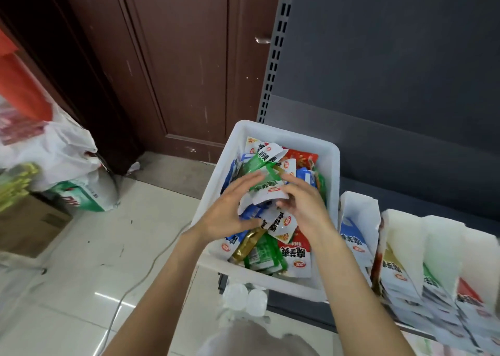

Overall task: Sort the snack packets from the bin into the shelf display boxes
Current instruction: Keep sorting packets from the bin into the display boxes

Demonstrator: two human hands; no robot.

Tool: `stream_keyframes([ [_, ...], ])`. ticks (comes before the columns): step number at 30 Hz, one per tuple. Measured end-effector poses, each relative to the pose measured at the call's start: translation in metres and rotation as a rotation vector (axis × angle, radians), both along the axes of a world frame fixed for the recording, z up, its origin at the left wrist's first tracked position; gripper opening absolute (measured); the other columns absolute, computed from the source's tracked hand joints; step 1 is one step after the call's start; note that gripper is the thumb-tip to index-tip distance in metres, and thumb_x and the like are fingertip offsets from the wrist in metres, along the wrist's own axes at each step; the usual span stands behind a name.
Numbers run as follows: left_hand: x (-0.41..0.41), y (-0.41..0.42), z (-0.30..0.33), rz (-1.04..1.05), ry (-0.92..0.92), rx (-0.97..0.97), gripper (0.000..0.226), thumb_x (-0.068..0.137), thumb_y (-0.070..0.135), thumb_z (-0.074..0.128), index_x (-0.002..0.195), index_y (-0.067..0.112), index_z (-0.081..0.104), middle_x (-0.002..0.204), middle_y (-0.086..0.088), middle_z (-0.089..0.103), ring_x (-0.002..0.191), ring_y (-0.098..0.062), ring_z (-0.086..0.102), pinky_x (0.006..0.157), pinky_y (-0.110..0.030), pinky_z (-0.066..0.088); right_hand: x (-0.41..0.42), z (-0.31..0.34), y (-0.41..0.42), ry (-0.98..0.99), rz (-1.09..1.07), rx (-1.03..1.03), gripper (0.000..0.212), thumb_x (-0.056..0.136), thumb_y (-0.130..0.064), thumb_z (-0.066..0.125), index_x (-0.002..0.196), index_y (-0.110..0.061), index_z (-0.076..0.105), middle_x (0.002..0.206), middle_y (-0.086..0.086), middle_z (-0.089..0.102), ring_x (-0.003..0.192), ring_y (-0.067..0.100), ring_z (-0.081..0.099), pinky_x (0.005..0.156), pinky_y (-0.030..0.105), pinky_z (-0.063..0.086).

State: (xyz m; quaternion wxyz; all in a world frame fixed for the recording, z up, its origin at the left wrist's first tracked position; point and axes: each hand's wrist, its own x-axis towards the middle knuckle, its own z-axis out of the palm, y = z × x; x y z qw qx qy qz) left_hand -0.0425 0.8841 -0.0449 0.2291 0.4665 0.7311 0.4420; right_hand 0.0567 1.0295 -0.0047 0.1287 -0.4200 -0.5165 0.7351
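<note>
Both hands meet over the white plastic bin [328, 166], gathering a small bunch of snack packets between them. Her left hand [226, 212] cups the bunch from the left, fingers long and only slightly bent, thumb tucked under a blue-and-white packet. The right hand [304, 207] closes in from the other side, fingers curled round the white edge of a green packet [266, 184] at the top of the bunch. Below the hands the bin lies heaped with more packets, red, green, blue and gold, all jumbled. It sits on the dark shelf [405, 152], at its left end. Just to the right of the bin stand the white display boxes [438, 236] in a row, with sorted packets upright in them. On the tiled floor [94, 247] to the left are a cardboard box [29, 225] and white plastic bags [56, 150], before a brown door [176, 58].
</note>
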Motion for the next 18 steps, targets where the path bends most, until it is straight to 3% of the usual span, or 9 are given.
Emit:
stream_keyframes([
  [2,0.008,0.001,0.003,-0.046,0.048,0.084,0.061,0.081,0.016,0.073,0.136,0.025,0.047,0.141,0.012,0.045,0.133,0.0,0.034,0.109,-0.017,0.027,0.02,0.013,0.001,0.119,-0.051,-0.266,0.02,0.092,-0.001,0.052,0.103,-0.008,0.066,0.088,0.006,0.072,0.069,0.011,0.069,0.054,0.018,0.052],
  [3,0.013,0.005,0.006,0.018,0.094,0.142,0.044,0.085,0.021,0.069,0.126,0.028,0.055,0.128,0.011,0.057,0.122,-0.001,0.047,0.102,-0.021,0.038,0.029,0.018,0.002,0.169,-0.066,-0.355,0.017,0.092,-0.002,0.052,0.099,-0.005,0.067,0.084,0.006,0.073,0.067,0.01,0.069,0.052,0.017,0.052],
  [5,0.024,0.013,0.012,0.23,0.148,0.21,0.014,0.09,0.036,0.059,0.094,0.024,0.063,0.085,0.005,0.066,0.078,-0.009,0.061,0.068,-0.031,0.05,0.044,0.026,0.004,0.231,-0.078,-0.417,0.016,0.093,-0.011,0.053,0.094,-0.002,0.067,0.078,0.008,0.071,0.064,0.013,0.07,0.049,0.018,0.052],
  [7,0.034,0.023,0.017,0.369,0.033,0.216,0.038,0.089,0.049,0.055,0.083,0.012,0.059,0.069,-0.009,0.062,0.062,-0.026,0.059,0.054,-0.04,0.049,0.057,0.03,0.007,0.201,-0.031,-0.282,0.026,0.095,-0.024,0.052,0.092,-0.004,0.069,0.073,0.005,0.07,0.061,0.012,0.068,0.047,0.017,0.05],
  [8,0.039,0.028,0.022,0.379,-0.058,0.212,0.042,0.087,0.052,0.058,0.085,0.01,0.061,0.072,-0.013,0.065,0.066,-0.031,0.062,0.058,-0.045,0.051,0.062,0.031,0.009,0.173,-0.003,-0.179,0.027,0.095,-0.026,0.052,0.092,-0.006,0.069,0.073,0.003,0.069,0.06,0.01,0.065,0.047,0.016,0.048],
  [10,0.05,0.037,0.03,0.337,-0.18,0.204,0.036,0.084,0.045,0.064,0.094,0.011,0.065,0.081,-0.007,0.072,0.073,-0.025,0.068,0.067,-0.048,0.055,0.074,0.031,0.014,0.14,0.039,-0.004,0.018,0.093,-0.023,0.056,0.094,-0.009,0.069,0.076,0.002,0.065,0.063,0.009,0.06,0.049,0.017,0.044],
  [13,0.067,0.05,0.041,0.242,-0.197,0.145,0.036,0.082,0.033,0.067,0.107,0.009,0.063,0.086,0.003,0.072,0.079,-0.013,0.069,0.075,-0.036,0.056,0.094,0.03,0.024,0.074,0.045,0.277,0.008,0.089,-0.021,0.063,0.094,-0.015,0.067,0.085,0.002,0.065,0.069,0.006,0.056,0.053,0.018,0.042],
  [15,0.079,0.061,0.045,0.15,-0.136,0.087,0.019,0.083,0.027,0.069,0.1,0.02,0.062,0.084,0.015,0.069,0.079,-0.002,0.067,0.072,-0.019,0.051,0.112,0.032,0.033,0.037,0.004,0.48,0.005,0.087,-0.023,0.067,0.089,-0.02,0.063,0.087,-0.002,0.066,0.071,0.005,0.056,0.056,0.017,0.041],
  [18,0.106,0.085,0.056,0.013,-0.048,0.093,0.009,0.082,0.023,0.071,0.086,0.026,0.064,0.082,0.02,0.07,0.078,0.004,0.066,0.072,-0.015,0.05,0.151,0.039,0.049,0.029,-0.089,0.768,0.006,0.088,-0.024,0.066,0.088,-0.02,0.061,0.079,-0.008,0.065,0.072,0.011,0.059,0.059,0.029,0.046],
])
